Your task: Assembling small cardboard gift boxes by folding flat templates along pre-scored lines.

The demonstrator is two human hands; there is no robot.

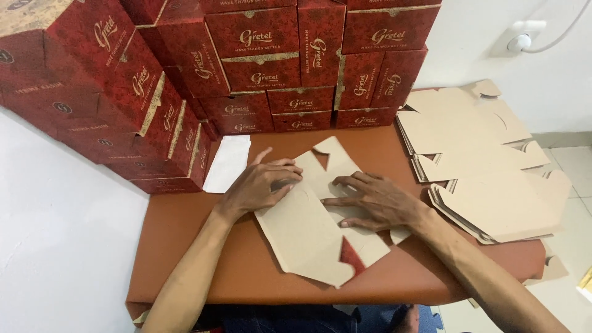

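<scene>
From the head camera I see the left hand (pixel 259 185) and right hand (pixel 376 200), fingers spread, pressing flat on a matte grey-brown die-cut cardboard blank (pixel 308 228) (red underneath) at the centre of the smooth brown table (pixel 185 246). Glossy red boxes (pixel 259 55) line the white wall (pixel 542 74).

under the left hand (pixel 258 185) and right hand (pixel 377 198) a plain tan flat die-cut cardboard box blank (pixel 308 228) is seen, dark red inside, on a reddish-brown tabletop (pixel 185 246); beyond them, dark red gold-trimmed boxes (pixel 259 55) are stacked.
</scene>
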